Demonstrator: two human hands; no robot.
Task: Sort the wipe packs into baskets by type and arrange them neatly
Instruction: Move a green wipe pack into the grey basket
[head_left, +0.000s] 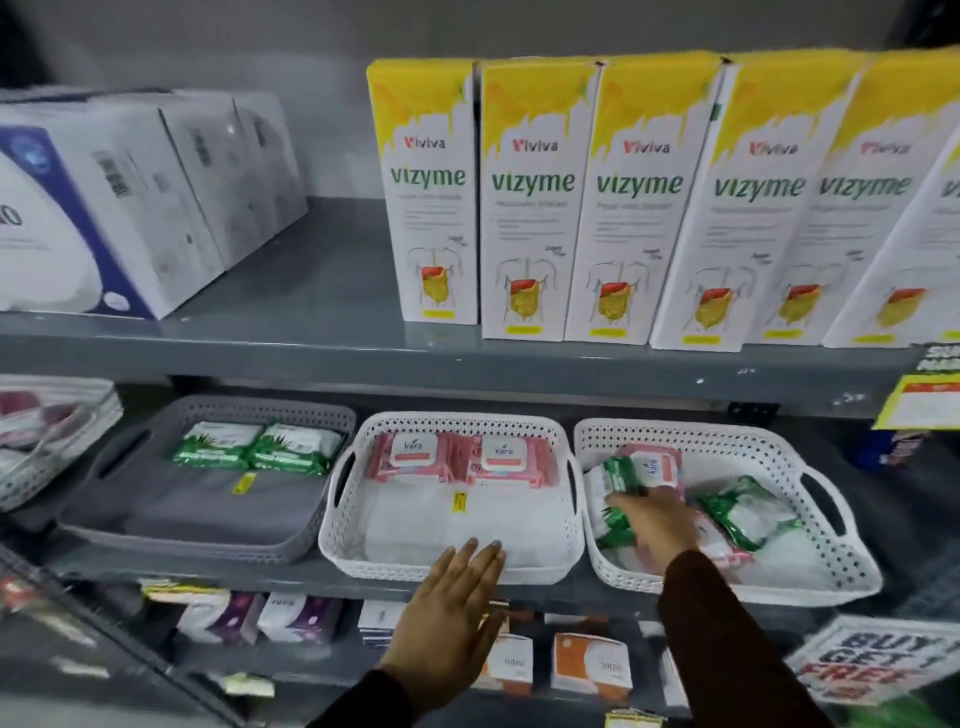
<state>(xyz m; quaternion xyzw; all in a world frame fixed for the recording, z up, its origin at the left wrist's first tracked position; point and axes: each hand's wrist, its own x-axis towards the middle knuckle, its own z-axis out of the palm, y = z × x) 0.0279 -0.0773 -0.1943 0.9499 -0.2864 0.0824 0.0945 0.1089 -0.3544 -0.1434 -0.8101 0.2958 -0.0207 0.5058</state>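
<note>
Grey metal shelf, middle tier, carried three perforated plastic baskets side by side, each rectangular with rounded corners and cut-out end handles.

Grey perforated plastic basket, left: two green-and-white soft film wipe packs lay flat along the back wall, side by side and touching, long axes running left to right. The front floor of the basket was bare apart from a small yellow sticker.

White perforated plastic basket, centre: two pink film wipe packs with white rigid flip lids lay flat along the back wall, side by side, long axes left to right, "kara" labels facing up and reading upright.

White perforated plastic basket, right: unsorted mix. One pink wipe pack with white lid was turned so its label ran vertically; crumpled-looking glossy green-and-white packs lay tilted at odd angles, one at the left wall, others over further pink packs.

Left hand: flat, palm down, fingers straight and slightly spread, tips over the centre basket's front rim, holding nothing.

Right hand: inside the right basket, dark sleeve over the rim, fingers curled down onto the mixed packs; whether they were clamped on one I cannot tell.

Upper shelf: row of upright white-and-yellow "vizyme" cartons; white-and-blue boxes at left.
</note>
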